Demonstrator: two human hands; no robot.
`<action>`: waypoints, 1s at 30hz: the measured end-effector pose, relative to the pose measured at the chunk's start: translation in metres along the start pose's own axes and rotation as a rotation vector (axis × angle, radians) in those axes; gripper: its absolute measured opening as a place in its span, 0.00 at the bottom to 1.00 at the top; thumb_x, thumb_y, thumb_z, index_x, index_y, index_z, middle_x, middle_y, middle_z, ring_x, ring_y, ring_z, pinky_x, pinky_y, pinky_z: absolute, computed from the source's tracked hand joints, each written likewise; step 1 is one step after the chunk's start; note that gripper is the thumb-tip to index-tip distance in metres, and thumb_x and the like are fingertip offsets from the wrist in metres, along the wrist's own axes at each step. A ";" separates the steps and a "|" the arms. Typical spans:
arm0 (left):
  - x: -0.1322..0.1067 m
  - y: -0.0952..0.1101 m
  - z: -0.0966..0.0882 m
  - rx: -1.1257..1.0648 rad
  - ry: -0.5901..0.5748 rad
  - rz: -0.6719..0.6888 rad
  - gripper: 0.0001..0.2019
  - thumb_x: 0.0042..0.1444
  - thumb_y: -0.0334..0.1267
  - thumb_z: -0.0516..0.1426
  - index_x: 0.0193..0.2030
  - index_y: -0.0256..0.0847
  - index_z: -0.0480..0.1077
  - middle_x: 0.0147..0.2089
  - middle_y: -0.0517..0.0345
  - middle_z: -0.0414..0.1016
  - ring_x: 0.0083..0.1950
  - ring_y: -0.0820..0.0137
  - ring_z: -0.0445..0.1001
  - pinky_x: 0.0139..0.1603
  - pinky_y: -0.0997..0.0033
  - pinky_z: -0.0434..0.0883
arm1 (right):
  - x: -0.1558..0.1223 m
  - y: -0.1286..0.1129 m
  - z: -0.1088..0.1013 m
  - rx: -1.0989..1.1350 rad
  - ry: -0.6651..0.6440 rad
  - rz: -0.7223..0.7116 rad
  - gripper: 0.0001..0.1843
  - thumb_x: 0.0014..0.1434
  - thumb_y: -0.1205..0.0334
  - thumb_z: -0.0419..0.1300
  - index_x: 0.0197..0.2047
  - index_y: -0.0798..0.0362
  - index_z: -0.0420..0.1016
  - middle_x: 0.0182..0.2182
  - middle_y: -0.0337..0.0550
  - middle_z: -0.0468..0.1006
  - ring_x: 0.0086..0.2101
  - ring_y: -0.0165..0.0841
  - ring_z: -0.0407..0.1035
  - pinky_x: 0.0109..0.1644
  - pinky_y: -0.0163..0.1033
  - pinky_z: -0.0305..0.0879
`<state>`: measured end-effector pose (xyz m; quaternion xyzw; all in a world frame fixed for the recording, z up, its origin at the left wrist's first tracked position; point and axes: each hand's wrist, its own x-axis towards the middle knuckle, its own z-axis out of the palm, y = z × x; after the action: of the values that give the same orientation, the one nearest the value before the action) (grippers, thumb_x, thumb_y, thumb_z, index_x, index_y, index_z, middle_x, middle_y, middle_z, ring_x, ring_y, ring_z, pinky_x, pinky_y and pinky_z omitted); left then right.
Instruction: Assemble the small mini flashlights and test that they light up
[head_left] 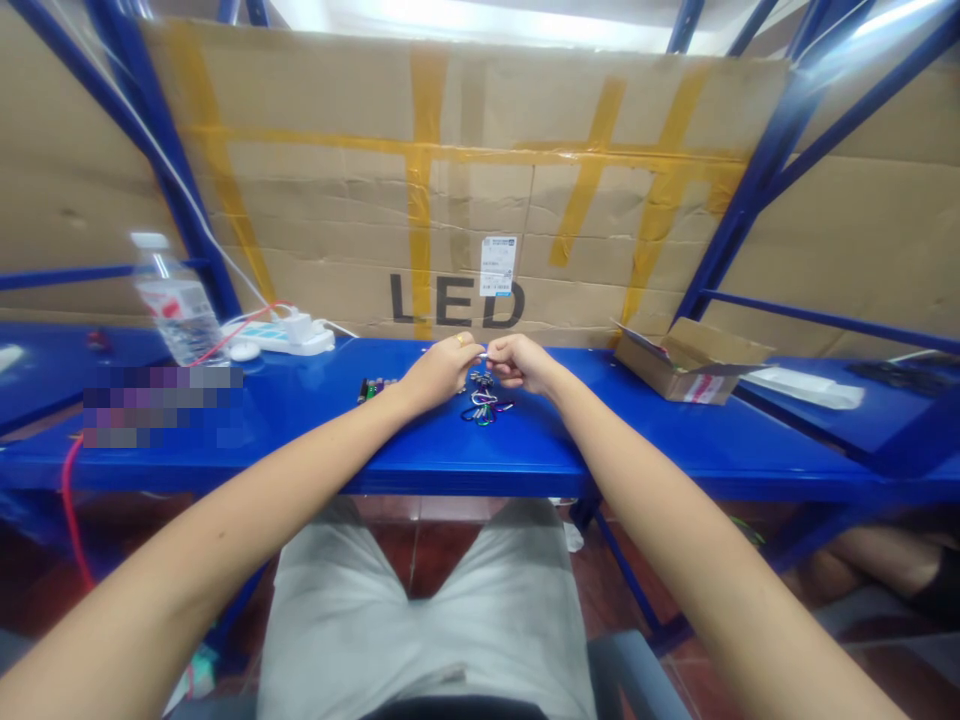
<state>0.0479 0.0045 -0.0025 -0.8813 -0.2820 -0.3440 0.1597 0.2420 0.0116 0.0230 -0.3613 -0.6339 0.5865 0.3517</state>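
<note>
My left hand (444, 370) and my right hand (525, 362) meet above the blue table, fingertips almost touching. Both are closed in a pinch on a small pale, shiny piece (484, 355) between them; most of it is hidden by the fingers, so its kind does not show. Just below the hands lies a small pile of coloured metal carabiners (486, 408), with little silvery parts (481, 380) behind it. Beside my left hand, a row of small coloured cylinders (373, 390) lies partly covered by that hand.
Left on the blue table (465, 455) stand a water bottle (180, 305) and a white power strip (300, 338) with cables. An open cardboard box (679, 370) sits at the right. Taped cardboard (330, 220) closes off the back between blue posts. Another person's limb (874, 560) shows lower right.
</note>
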 end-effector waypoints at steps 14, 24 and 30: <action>0.003 0.001 0.001 -0.006 0.017 -0.072 0.11 0.68 0.32 0.50 0.45 0.37 0.74 0.42 0.48 0.74 0.43 0.64 0.73 0.48 0.63 0.72 | 0.002 -0.003 0.000 0.116 -0.059 0.076 0.09 0.58 0.72 0.51 0.26 0.56 0.65 0.14 0.33 0.56 0.16 0.23 0.42 0.17 0.27 0.43; 0.007 -0.003 -0.006 -0.127 0.086 -0.303 0.04 0.63 0.31 0.58 0.44 0.40 0.72 0.45 0.51 0.79 0.47 0.62 0.76 0.51 0.61 0.72 | 0.010 -0.002 -0.004 -0.149 0.206 -0.067 0.23 0.73 0.54 0.48 0.28 0.56 0.70 0.14 0.37 0.63 0.14 0.26 0.54 0.18 0.33 0.52; 0.006 -0.007 -0.007 -0.122 0.071 -0.348 0.03 0.63 0.34 0.57 0.43 0.41 0.70 0.44 0.52 0.79 0.46 0.63 0.76 0.49 0.62 0.72 | 0.006 -0.004 -0.011 -0.539 0.303 -0.075 0.13 0.64 0.68 0.57 0.26 0.56 0.71 0.16 0.35 0.67 0.14 0.24 0.57 0.19 0.33 0.55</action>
<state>0.0437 0.0089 0.0067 -0.8144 -0.4031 -0.4140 0.0538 0.2483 0.0219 0.0276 -0.5012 -0.7197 0.3237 0.3549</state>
